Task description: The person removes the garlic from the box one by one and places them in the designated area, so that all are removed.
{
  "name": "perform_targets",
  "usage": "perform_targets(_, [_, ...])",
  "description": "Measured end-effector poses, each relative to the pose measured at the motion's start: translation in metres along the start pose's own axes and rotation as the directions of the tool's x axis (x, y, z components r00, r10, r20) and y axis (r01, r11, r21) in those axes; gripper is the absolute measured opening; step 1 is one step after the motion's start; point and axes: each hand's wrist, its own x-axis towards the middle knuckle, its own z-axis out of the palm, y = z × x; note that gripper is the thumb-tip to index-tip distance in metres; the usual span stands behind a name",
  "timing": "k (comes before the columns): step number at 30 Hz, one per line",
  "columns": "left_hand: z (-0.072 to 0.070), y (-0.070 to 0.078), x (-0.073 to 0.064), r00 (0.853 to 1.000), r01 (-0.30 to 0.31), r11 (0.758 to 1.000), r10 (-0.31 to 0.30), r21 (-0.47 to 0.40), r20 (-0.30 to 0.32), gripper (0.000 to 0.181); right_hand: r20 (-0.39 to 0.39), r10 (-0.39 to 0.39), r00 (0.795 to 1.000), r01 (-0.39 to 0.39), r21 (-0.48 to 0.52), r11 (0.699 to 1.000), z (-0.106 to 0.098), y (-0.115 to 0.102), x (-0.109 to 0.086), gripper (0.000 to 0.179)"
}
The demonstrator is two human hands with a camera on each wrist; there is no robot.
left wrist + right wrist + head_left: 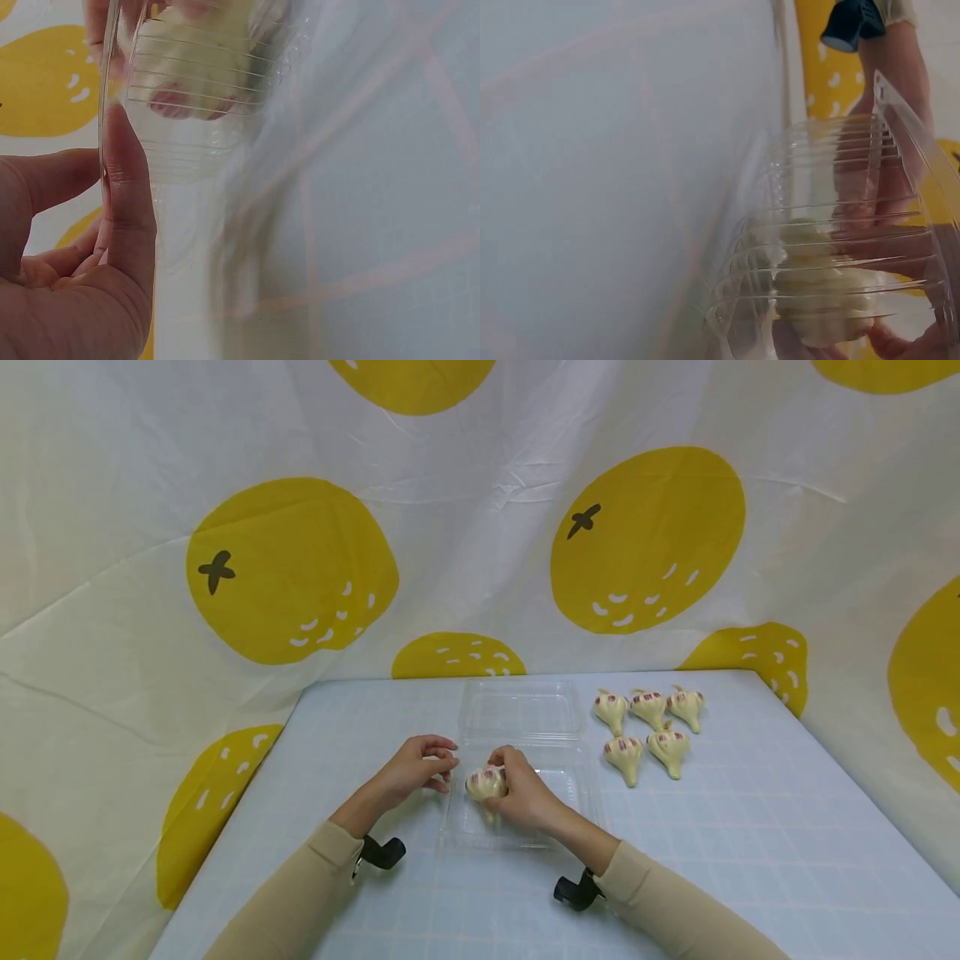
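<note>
My right hand [525,795] grips a garlic bulb [485,783], cream with purple-red marks, in the base of a clear plastic clamshell container [573,827]. Through the ribbed wall, the right wrist view shows the bulb [825,300] with fingers around it. At the container's left edge is my left hand [416,768]. Its thumb and a finger pinch the thin rim from either side in the left wrist view, where the left hand [82,255] fills the lower left. The container's lid [520,710] lies folded back on the far side.
Several more garlic bulbs [622,756] lie in two rows right of the container. The table [750,843] wears a pale blue checked cover. Behind it hangs a white curtain [480,527] with yellow fruit prints.
</note>
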Motion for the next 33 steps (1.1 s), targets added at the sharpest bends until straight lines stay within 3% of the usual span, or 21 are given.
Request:
perform_targets(7, [-0.0002,0.0001,-0.0007,1.0,0.008,1.0,-0.008,0.009,0.015,0.042,0.044,0.033,0.998,-0.035,0.058,0.998,-0.0002,0.0044,0.0001,0.071])
perform_targets(16, [0.0003,0.0029,-0.0021,1.0,-0.004,1.0,0.003,0.014,0.02,0.042,0.115,0.044,0.992,-0.045,0.009,0.999,-0.0027,0.0024,0.0007,0.051])
perform_targets(27, [0.0014,0.0033,-0.0012,1.0,0.003,1.0,-0.003,0.018,0.011,0.041,0.13,0.061,0.99,-0.062,0.003,0.998,-0.0003,0.004,0.0025,0.051])
perform_targets(33, [-0.0003,0.002,0.0002,1.0,-0.004,1.0,0.004,0.016,0.016,0.042,0.093,0.06,0.994,-0.06,-0.004,0.998,-0.0065,-0.0015,-0.0006,0.055])
